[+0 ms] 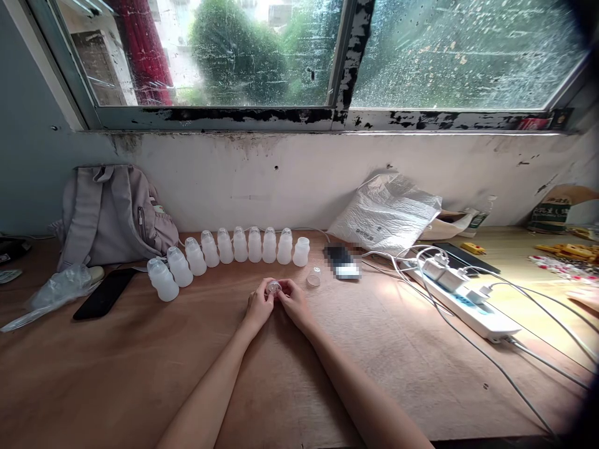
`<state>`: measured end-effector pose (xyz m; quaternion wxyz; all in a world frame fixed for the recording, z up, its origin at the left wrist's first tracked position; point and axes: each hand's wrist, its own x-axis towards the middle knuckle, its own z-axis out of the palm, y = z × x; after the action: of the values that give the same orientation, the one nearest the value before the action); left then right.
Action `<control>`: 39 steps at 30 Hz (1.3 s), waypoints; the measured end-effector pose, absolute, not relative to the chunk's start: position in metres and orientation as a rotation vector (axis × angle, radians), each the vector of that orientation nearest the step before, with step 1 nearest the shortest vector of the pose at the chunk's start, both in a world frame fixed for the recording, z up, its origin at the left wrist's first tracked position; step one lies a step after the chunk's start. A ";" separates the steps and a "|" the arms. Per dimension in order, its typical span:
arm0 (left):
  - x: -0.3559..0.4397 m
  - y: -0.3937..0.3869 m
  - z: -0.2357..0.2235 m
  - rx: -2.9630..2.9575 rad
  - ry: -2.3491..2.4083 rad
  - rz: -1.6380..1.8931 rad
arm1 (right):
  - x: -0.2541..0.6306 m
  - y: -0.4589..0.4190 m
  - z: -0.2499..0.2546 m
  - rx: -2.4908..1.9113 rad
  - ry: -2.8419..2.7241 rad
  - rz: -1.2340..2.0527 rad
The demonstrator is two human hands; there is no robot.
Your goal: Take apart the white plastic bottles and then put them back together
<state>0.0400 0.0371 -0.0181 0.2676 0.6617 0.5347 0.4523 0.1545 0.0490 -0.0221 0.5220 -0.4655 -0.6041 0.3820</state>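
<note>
My left hand [260, 305] and my right hand [294, 300] meet over the table, fingers closed around a small clear round bottle part [273, 287]. Its exact shape is partly covered by the fingertips. Just right of my right hand a clear dome-like cap [314, 277] rests on the wood. Behind it stands a frosted white bottle [301, 252] without a clear cap. Several similar small bottles [254, 244] with clear caps form a curved row to the left, the nearest being a bottle [163, 280] at the row's left end.
A grey backpack [112, 215], a black phone [105, 294] and a clear plastic bag [60, 290] lie on the left. To the right are a blurred dark object [344, 260], a silvery pouch [386, 212] and a power strip [468, 305] with trailing white cables.
</note>
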 end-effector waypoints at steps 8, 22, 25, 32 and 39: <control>0.041 0.039 -0.017 1.785 1.501 1.192 | 0.153 0.045 -0.017 -1.148 -1.530 0.855; 0.039 0.038 -0.015 1.820 1.496 1.165 | 0.153 0.049 -0.024 -1.146 -1.468 0.952; 0.038 0.037 -0.017 1.789 1.449 1.184 | 0.155 0.050 -0.024 -1.158 -1.461 0.932; 0.037 0.039 -0.019 1.671 1.339 1.180 | 0.156 0.054 -0.026 -1.156 -1.496 0.894; 0.036 0.038 -0.017 1.618 1.212 1.115 | 0.156 0.054 -0.028 -1.228 -1.463 0.894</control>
<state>0.0356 0.0376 -0.0174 0.4046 0.6409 0.4800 0.4418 0.1560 0.0539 -0.0284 0.4936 -0.5063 -0.6033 0.3688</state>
